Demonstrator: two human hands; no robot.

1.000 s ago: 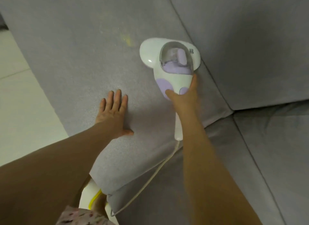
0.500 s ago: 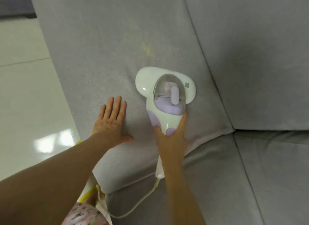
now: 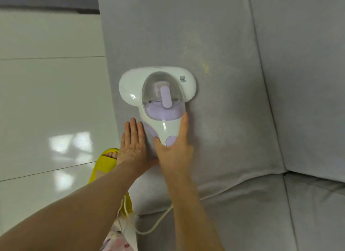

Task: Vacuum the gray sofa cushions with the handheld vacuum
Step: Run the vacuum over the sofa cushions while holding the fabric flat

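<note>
A white and lilac handheld vacuum (image 3: 158, 94) with a clear dust bowl lies head-down on a loose gray sofa cushion (image 3: 224, 120), near the cushion's left edge. My right hand (image 3: 173, 150) grips the vacuum's handle from behind, thumb on the left side and fingers along the right. My left hand (image 3: 132, 144) lies flat with straight fingers on the cushion just left of the handle. A faint yellowish speck patch (image 3: 205, 67) shows on the fabric to the right of the vacuum head.
The vacuum's white cord (image 3: 158, 222) trails down over the gray seat cushion (image 3: 242, 222). A back cushion (image 3: 308, 82) stands at the right. Glossy white floor tiles (image 3: 46, 101) lie to the left, with my foot in a yellow slipper (image 3: 106, 163) on them.
The vacuum has slid left and toward me across the cushion, from near the back cushion to the left edge. My left hand stayed flat and now lies beside the handle.
</note>
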